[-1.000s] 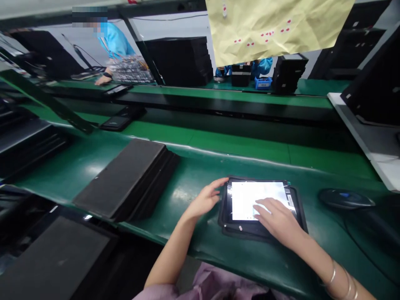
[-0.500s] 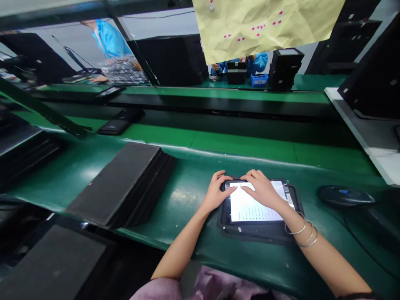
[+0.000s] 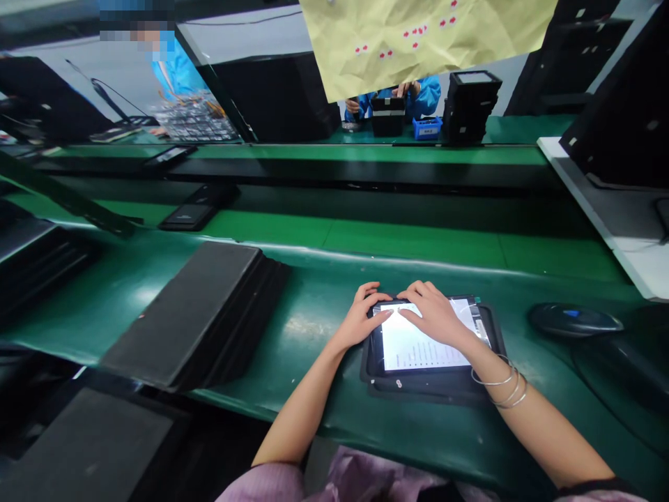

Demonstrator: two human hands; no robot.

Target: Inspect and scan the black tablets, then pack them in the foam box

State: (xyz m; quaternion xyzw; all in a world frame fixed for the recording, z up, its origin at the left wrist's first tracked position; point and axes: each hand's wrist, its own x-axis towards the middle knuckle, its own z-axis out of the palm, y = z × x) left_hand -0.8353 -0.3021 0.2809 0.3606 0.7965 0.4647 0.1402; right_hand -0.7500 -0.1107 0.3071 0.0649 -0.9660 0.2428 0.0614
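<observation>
A tablet (image 3: 426, 352) with a lit white screen lies face up in a black foam tray (image 3: 412, 392) on the green worktop. At the tablet's far left corner, my left hand (image 3: 364, 315) has its fingers curled over the edge and its thumb on the screen. Beside it, my right hand (image 3: 431, 312) bends its fingers over the far edge, thumb pointing left across the screen near the other thumb. Both hands hold the tablet between thumb and fingers. My right forearm covers part of its right side. The fingertips beyond the edge are partly hidden.
Left of the tablet is a stack of black trays (image 3: 193, 307); a computer mouse (image 3: 575, 321) is to the right. Beyond runs a green conveyor (image 3: 408, 240) carrying a dark device (image 3: 196, 207). A yellow sheet (image 3: 418, 49) hangs above. Blue-sleeved co-workers (image 3: 428, 97) are across the line.
The view has shifted slightly, so the background sits a little differently. Both hands keep nearly the same hold on the tablet, thumbs still on the screen.
</observation>
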